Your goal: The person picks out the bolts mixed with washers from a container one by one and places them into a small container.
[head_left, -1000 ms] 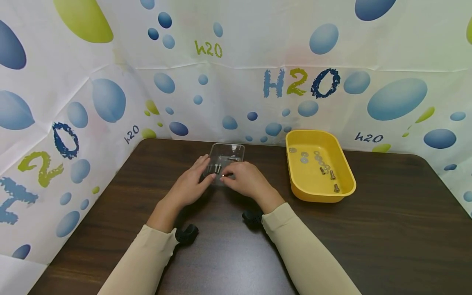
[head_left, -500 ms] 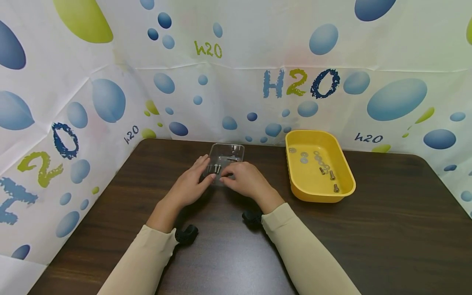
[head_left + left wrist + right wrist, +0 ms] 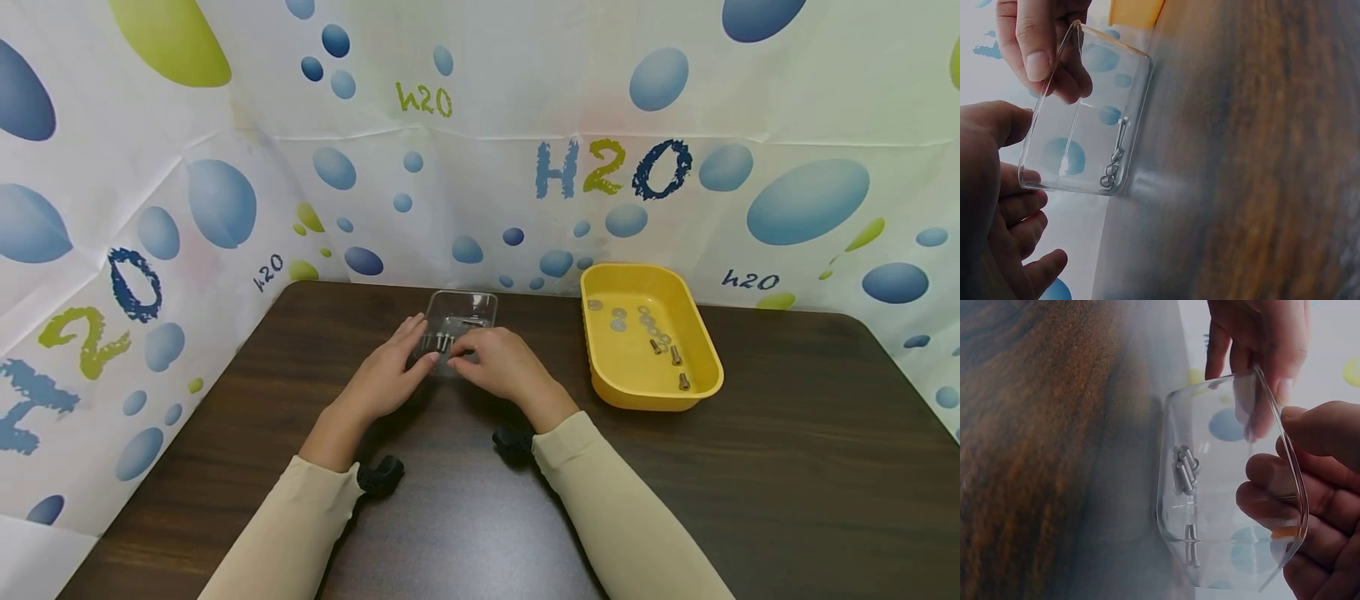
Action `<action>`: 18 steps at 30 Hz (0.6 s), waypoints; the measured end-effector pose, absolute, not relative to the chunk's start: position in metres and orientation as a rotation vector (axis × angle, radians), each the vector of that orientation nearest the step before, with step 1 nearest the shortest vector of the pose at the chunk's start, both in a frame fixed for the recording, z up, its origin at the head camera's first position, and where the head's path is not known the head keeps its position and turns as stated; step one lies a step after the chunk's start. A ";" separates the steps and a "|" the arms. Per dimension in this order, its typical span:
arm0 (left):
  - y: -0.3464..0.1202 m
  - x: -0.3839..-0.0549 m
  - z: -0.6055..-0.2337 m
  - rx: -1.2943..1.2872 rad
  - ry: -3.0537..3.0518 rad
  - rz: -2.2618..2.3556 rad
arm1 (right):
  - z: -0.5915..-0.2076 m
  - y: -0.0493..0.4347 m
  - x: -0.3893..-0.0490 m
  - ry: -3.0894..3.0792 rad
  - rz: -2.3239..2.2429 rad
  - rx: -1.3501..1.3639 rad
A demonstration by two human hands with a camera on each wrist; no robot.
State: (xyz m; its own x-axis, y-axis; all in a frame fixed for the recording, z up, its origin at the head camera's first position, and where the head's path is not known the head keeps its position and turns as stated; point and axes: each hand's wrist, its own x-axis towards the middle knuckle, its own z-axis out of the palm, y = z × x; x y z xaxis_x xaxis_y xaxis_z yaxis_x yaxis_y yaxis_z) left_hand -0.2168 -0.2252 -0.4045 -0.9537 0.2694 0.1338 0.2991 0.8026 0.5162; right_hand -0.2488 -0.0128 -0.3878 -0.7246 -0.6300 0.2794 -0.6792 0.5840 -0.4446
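Note:
A small clear plastic box (image 3: 491,309) stands on the dark table between the two hands. Several short metal bolts (image 3: 444,342) lie in it and show through its walls in the right wrist view. My left hand (image 3: 386,377) lies along the box's left side, its fingers fairly straight and spread, the thumb by the near rim. The right hand (image 3: 507,367) has curled fingers at the near right corner. Its thumb (image 3: 1322,428) is outside the rim and its fingertips inside, seemingly pinching the wall. Whether a small part is also between those fingers is unclear.
A yellow tray (image 3: 647,398) sits right of the hands. It holds several flat washers (image 3: 649,321) and a few bolts (image 3: 676,357). A white sheet (image 3: 480,200) printed with blue and green drops rises behind the table (image 3: 810,433). Black camera straps circle both wrists.
Both hands keep nearly the same place at the box. A bright spot at the right fingertips a second ago no longer shows. Bolts inside the box look slightly shifted.

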 end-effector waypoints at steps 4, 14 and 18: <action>-0.224 -0.217 -0.404 -0.472 -2.917 -0.866 | -0.387 -0.011 -0.249 -2.695 0.840 1.109; -0.220 -0.219 -0.402 -0.466 -2.916 -0.850 | -0.383 -0.003 -0.249 -2.674 0.867 1.012; -0.215 -0.220 -0.398 -0.479 -2.915 -0.838 | -0.379 0.002 -0.248 -2.697 0.887 0.959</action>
State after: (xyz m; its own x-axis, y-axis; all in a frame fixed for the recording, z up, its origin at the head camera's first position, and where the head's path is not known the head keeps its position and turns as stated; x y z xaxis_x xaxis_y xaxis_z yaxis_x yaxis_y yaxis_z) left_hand -0.2200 -0.2150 -0.3981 -0.9489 0.2763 0.1523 0.3150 0.8028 0.5062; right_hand -0.2484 0.0019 -0.3793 -0.7857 -0.5303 0.3186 -0.6159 0.6220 -0.4835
